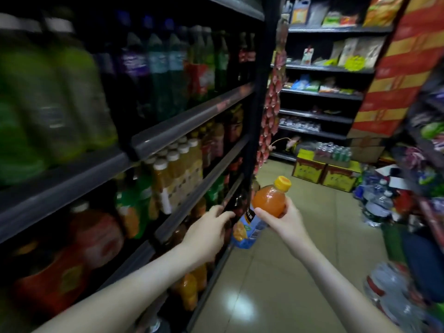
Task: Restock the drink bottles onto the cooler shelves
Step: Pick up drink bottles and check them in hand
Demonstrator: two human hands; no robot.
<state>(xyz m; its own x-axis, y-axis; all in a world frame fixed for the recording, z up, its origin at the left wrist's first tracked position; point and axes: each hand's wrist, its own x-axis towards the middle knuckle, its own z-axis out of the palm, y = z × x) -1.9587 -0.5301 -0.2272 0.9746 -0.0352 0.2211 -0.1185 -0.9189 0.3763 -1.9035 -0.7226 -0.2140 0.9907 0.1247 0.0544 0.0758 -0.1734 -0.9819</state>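
My right hand point(282, 218) grips an orange juice bottle point(269, 200) with a yellow cap and a blue label, tilted with its cap up and to the right, just off the shelf unit's right end. My left hand point(211, 227) reaches into a lower shelf point(197, 195), its fingers on a dark bottle point(234, 205) at the shelf's front edge. Whether the fingers curl around that bottle is unclear. Rows of orange and yellow drink bottles point(177, 169) stand on the shelves at the left.
Large green and dark soda bottles point(149, 68) fill the upper shelf. Yellow-red cartons point(324, 174) with shrink-wrapped bottles on top stand on the tiled floor ahead. Water bottle packs point(377, 205) and goods crowd the right side. A snack rack point(331, 68) closes the aisle end.
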